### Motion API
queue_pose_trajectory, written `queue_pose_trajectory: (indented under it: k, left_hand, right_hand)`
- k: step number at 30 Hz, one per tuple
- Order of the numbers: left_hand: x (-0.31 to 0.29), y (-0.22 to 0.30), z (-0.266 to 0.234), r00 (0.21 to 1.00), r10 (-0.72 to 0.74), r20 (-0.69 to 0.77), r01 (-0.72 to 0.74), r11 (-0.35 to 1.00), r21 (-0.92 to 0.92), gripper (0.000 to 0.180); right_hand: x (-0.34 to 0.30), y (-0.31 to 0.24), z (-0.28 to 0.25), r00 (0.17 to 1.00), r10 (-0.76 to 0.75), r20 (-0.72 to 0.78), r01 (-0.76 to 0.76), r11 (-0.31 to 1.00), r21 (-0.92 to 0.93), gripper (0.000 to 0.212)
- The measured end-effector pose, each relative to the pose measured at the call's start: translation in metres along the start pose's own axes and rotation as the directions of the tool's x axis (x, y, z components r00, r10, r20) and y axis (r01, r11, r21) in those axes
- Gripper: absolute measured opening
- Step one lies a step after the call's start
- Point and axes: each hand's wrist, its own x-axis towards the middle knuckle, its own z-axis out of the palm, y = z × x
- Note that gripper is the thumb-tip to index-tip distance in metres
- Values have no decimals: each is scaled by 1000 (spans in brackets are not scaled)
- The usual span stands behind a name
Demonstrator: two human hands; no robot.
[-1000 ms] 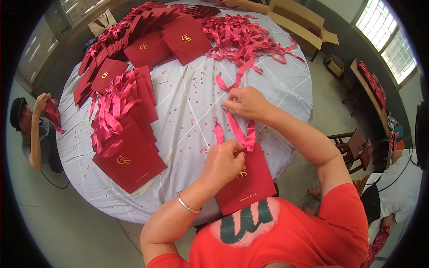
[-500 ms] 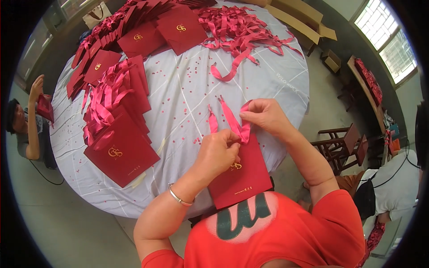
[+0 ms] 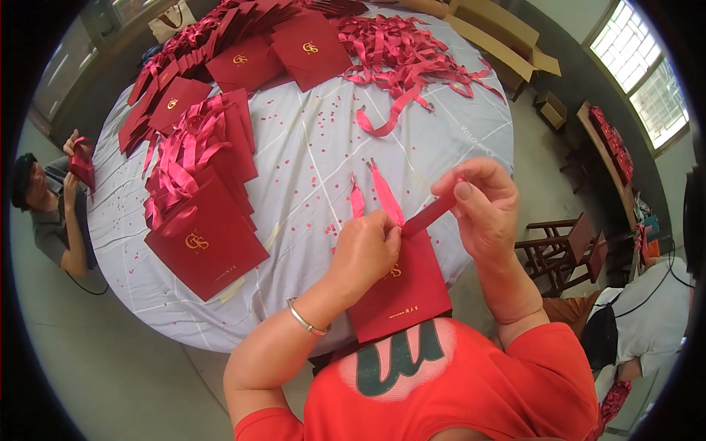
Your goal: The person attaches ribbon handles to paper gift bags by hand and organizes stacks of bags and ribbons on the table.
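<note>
A dark red paper gift bag (image 3: 408, 298) with gold print lies flat at the table's near edge, against my shirt. At its top edge my left hand (image 3: 366, 250) pinches the pink ribbon where it meets the bag. My right hand (image 3: 482, 202) is closed on the ribbon's other end and holds a taut length of pink ribbon (image 3: 430, 214) up to the right. Beyond my left hand, two ribbon tails (image 3: 382, 192) with dark tips lie on the cloth. My left fingertips partly hide the bag's top edge.
Left of me lies a stack of red bags (image 3: 209, 253) with ribbon handles. More bags (image 3: 312, 51) and a heap of loose pink ribbons (image 3: 397, 55) cover the far side of the cloth-covered round table (image 3: 294, 213). A person (image 3: 55, 206) holds a red bag at left; wooden stools (image 3: 562, 250) stand right.
My right hand has moved right and towards me, drawing the ribbon out taut. My left hand stays at the bag's top edge. The person at left has lowered a raised hand to the bag.
</note>
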Motion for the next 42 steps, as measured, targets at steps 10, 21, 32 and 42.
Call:
queue_pose_trajectory:
  k: [10, 21, 32, 42]
  left_hand:
    - [-1, 14, -31, 952, -69, 297, 134, 970, -204, 20]
    - [9, 10, -95, 759, -205, 618, 318, 945, -77, 26]
    - [11, -4, -89, 750, -322, 577, 453, 886, -94, 21]
    - [14, -15, -89, 711, -271, 649, 479, 862, -165, 18]
  right_hand:
    - [-31, 30, -8, 859, 140, 493, 311, 623, -718, 7]
    - [-43, 52, -19, 881, 186, 434, 174, 726, -665, 11]
    - [-37, 40, -10, 909, 81, 408, 263, 648, -715, 17]
    - [-33, 42, -3, 905, 103, 412, 242, 673, -699, 16]
